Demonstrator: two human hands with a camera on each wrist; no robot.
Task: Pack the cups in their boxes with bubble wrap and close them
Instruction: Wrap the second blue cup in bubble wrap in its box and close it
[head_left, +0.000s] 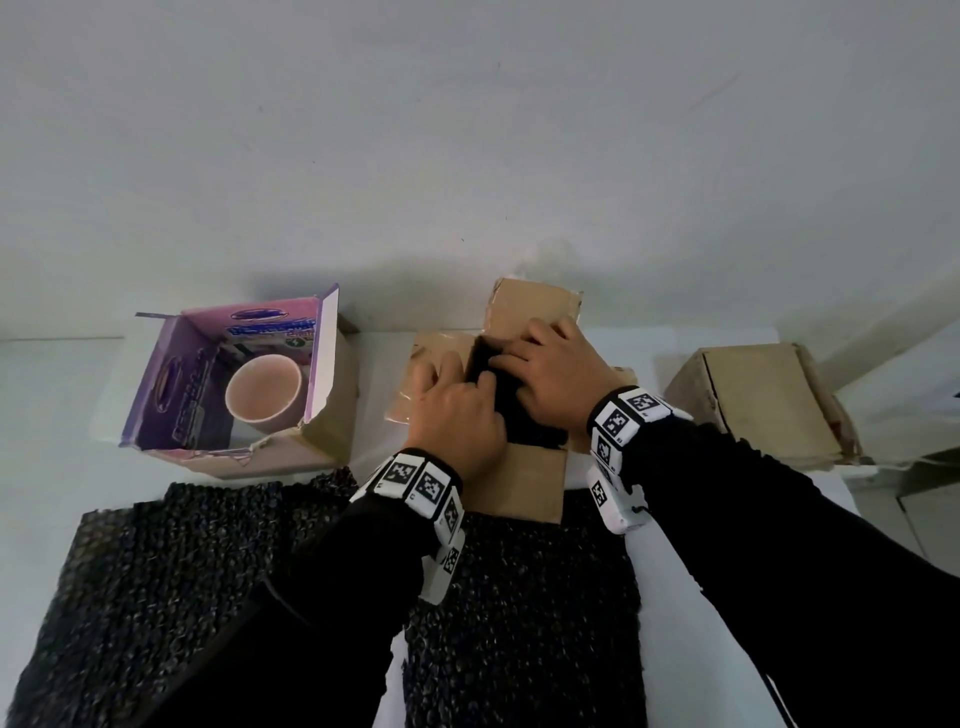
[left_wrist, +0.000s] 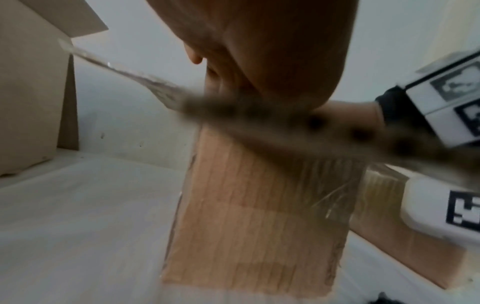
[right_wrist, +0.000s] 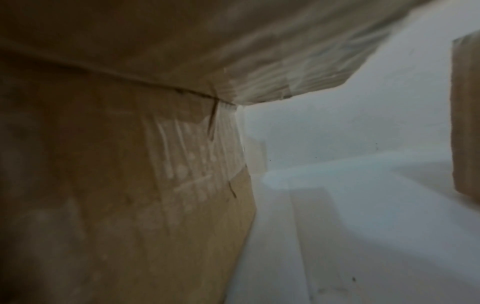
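In the head view a brown cardboard box (head_left: 524, 488) stands in the middle of the table with its flaps spread open. A dark bundle of black bubble wrap (head_left: 527, 434) fills its opening. My left hand (head_left: 478, 387) curls over the bundle's left side and my right hand (head_left: 511, 353) curls over its far right side. Whatever the wrap holds is hidden. A pink cup (head_left: 262, 392) sits bare inside an open purple-lined box (head_left: 171, 374) at the left. The left wrist view shows my left hand (left_wrist: 259, 51) above the box wall (left_wrist: 246, 216). The right wrist view shows only the cardboard wall (right_wrist: 103, 185).
A shut brown box (head_left: 758, 400) stands at the right, near the table's edge. Two sheets of black bubble wrap (head_left: 182, 561) (head_left: 519, 597) lie flat in front of the boxes. A white wall runs close behind all of them.
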